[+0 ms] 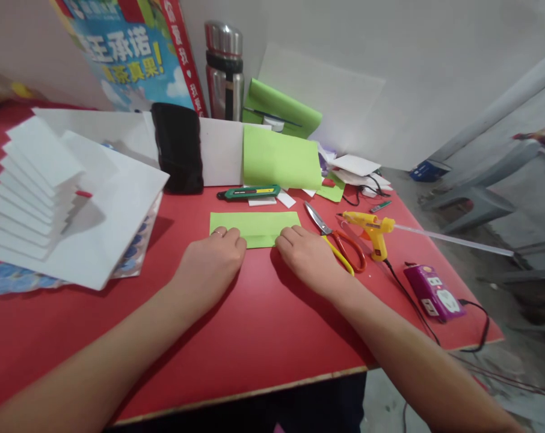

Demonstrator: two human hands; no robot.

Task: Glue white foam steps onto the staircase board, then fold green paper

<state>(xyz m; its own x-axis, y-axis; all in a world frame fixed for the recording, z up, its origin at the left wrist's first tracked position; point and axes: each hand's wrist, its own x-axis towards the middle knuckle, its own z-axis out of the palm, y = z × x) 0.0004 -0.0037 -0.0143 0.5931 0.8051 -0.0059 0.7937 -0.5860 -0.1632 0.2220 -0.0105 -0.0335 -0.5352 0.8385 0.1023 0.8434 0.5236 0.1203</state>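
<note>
A light green paper [254, 224] lies flat on the red table, wider than it is deep, with a fold along its near edge. My left hand [218, 255] is closed at its near left corner, fingers curled down on the edge. At the near right corner my right hand [306, 257] grips the same way, and its thumb is mostly hidden. Just beyond the paper lies a green utility knife [249, 192]. Scissors [340, 240] with red and yellow handles rest close to my right hand.
A yellow glue gun [372, 227] with a long clear stick lies right of the scissors, its cord near a purple power strip [437, 294]. White folded card [33, 186] stands at left. Behind are a black pouch [177, 147], a green sheet [281, 157] and a steel thermos [225, 72].
</note>
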